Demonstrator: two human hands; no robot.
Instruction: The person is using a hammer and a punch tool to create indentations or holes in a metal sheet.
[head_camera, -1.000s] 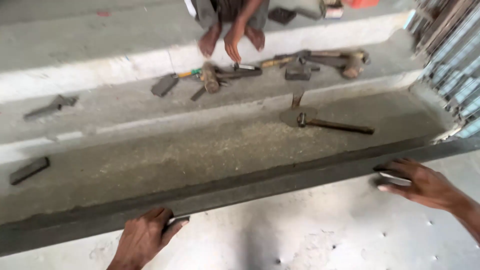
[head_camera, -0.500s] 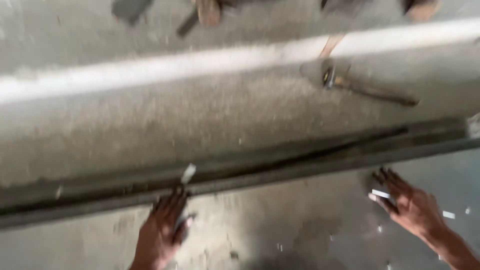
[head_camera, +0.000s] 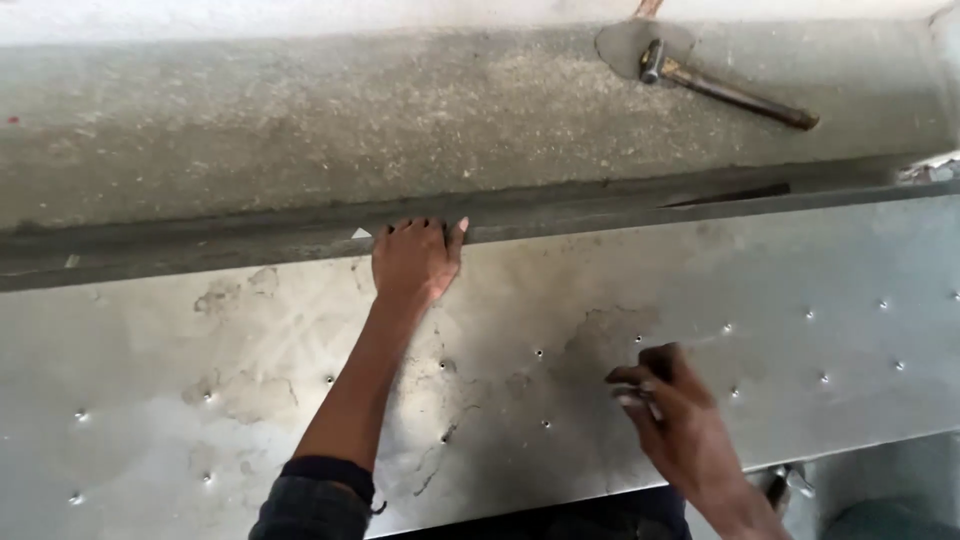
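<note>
So the left hand (head_camera: 415, 258) is laid flat, palm down, on the far edge of a big grey metal sheet (head_camera: 800, 270), fingers spread a bit and curled just over that edge where it meets a dark metal bar (head_camera: 200, 245). Nothing is gripped there, it's just pressed on the sheet. A dark sleeve cuff (head_camera: 325, 478) is seen at the wrist.

The right hand (head_camera: 675, 420) is held over the sheet's near side, fingers loosely curled. A small pale thing seems to be pinched at the fingertips, but it's too blurry for what it is to be told.

The sheet is spread across the whole lower half of the view, stained and dotted with small rivets (head_camera: 538, 353). Beyond the bar, a hammer (head_camera: 720, 85) with a brown handle is left lying on the concrete ledge (head_camera: 300, 120), well apart from both hands.
</note>
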